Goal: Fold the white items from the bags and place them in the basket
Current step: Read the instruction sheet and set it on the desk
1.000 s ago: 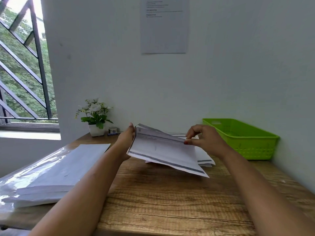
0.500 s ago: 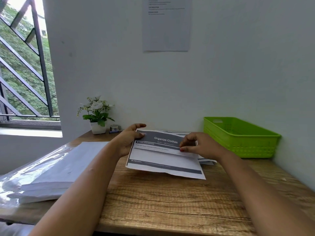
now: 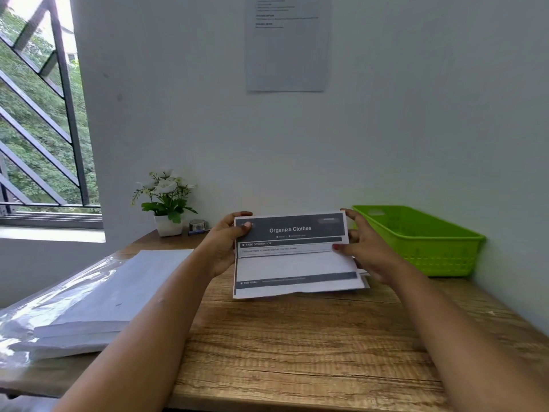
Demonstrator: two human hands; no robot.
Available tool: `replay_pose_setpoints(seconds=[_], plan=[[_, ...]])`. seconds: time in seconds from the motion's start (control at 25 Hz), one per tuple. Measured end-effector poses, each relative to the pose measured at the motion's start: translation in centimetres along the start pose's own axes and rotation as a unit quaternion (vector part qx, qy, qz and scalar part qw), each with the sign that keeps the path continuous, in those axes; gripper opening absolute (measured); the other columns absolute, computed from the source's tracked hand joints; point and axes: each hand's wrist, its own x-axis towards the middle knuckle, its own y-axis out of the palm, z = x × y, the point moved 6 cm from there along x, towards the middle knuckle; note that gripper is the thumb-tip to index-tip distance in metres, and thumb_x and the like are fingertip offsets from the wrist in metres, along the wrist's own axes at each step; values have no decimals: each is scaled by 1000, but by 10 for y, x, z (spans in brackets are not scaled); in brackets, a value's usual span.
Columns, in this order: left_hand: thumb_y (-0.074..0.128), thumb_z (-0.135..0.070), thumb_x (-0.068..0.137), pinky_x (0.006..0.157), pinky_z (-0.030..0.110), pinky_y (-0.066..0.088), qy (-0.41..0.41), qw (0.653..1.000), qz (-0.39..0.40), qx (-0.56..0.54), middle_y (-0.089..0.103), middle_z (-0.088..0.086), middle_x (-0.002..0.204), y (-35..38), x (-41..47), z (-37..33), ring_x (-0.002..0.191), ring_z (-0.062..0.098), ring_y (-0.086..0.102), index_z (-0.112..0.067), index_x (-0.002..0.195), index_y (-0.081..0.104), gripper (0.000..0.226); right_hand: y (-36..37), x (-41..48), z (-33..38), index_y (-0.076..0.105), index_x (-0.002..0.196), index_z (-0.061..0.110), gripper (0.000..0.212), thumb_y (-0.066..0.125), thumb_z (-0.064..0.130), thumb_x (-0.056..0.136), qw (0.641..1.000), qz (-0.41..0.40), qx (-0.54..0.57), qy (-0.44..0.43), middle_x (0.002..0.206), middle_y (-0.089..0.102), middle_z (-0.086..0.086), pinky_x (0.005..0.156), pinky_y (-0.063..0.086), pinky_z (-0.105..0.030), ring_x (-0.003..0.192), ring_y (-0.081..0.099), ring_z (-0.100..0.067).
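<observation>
I hold a printed sheet (image 3: 292, 257) headed "Organize Clothes" upright above the wooden table (image 3: 297, 346), its lower edge near the tabletop. My left hand (image 3: 227, 242) grips its left edge and my right hand (image 3: 364, 251) grips its right edge. More white sheets (image 3: 364, 275) lie behind it under my right hand. White folded items in clear plastic bags (image 3: 98, 298) are stacked at the table's left. The green basket (image 3: 421, 236) stands at the back right, and I see nothing inside it.
A small potted plant with white flowers (image 3: 166, 203) and a small jar (image 3: 197, 225) stand at the back by the wall. A paper notice (image 3: 286, 43) hangs on the wall. A barred window (image 3: 38, 114) is at the left.
The sheet has been raised from a flat, tilted hold to face me, so its heading now reads. Both hands shifted up to its side edges.
</observation>
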Motion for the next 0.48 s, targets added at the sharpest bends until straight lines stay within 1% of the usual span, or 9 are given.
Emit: replay_pose_setpoints(seconds=[0.04, 0.12, 0.16, 0.24, 0.28, 0.36, 0.4, 0.44, 0.48], plan=[[57, -9, 91, 71, 44, 57, -8, 1000, 5, 21, 62, 13, 113, 0, 0, 2, 97, 31, 62, -20, 108, 60, 20, -4, 1, 0, 36, 135, 29, 70, 61, -11, 83, 999, -26, 18, -6, 110, 65, -16, 70, 55, -36, 94, 65, -27], [58, -2, 89, 75, 45, 55, -31, 996, 23, 76, 62, 12, 116, 3, 0, 9, 106, 32, 59, -18, 118, 56, 33, -11, 3, 0, 45, 127, 19, 58, 61, -13, 82, 997, -71, 33, -13, 111, 64, -19, 73, 55, -36, 92, 64, -28], [55, 3, 89, 80, 45, 54, -37, 995, 25, 94, 62, 12, 117, 4, 1, 11, 109, 32, 58, -16, 122, 55, 38, -13, 3, 0, 48, 122, 18, 52, 61, -13, 81, 996, -84, 34, -14, 109, 65, -19, 76, 55, -37, 92, 64, -29], [48, 10, 90, 86, 43, 52, -34, 994, 16, 102, 64, 14, 115, 6, 1, 12, 108, 31, 59, -10, 120, 57, 37, -14, 4, 0, 54, 110, 16, 43, 61, -14, 80, 995, -87, 41, -19, 103, 66, -20, 80, 56, -42, 90, 65, -32], [45, 12, 90, 85, 41, 52, -29, 995, 9, 99, 64, 15, 111, 6, 1, 11, 103, 30, 60, -8, 114, 60, 34, -14, 4, 1, 57, 103, 15, 39, 61, -16, 80, 995, -87, 48, -24, 98, 67, -19, 77, 57, -41, 86, 65, -32], [40, 9, 93, 73, 36, 52, -20, 996, -8, 92, 63, 13, 98, 4, 0, 8, 87, 26, 60, -9, 92, 64, 30, -14, 2, 5, 61, 85, 13, 31, 57, -18, 81, 993, -96, 56, -36, 83, 66, -13, 58, 58, -26, 72, 63, -24], [38, 6, 95, 66, 34, 51, -17, 996, -19, 85, 60, 12, 94, 3, 0, 6, 80, 24, 58, -11, 82, 63, 32, -13, 2, 7, 60, 77, 11, 31, 54, -19, 82, 993, -100, 53, -40, 78, 64, -9, 50, 53, -19, 68, 60, -19], [36, 3, 97, 60, 32, 51, -18, 997, -32, 71, 58, 11, 92, 1, 0, 5, 76, 23, 57, -11, 76, 61, 35, -13, 1, 8, 59, 71, 9, 32, 52, -19, 82, 993, -103, 47, -42, 78, 64, -6, 47, 51, -16, 69, 60, -15], [35, -1, 98, 57, 31, 52, -21, 998, -42, 50, 59, 11, 91, -2, 0, 5, 75, 23, 57, -11, 75, 61, 36, -14, 2, 7, 59, 68, 7, 32, 50, -20, 82, 993, -106, 42, -41, 82, 65, -4, 48, 51, -15, 73, 61, -13]])
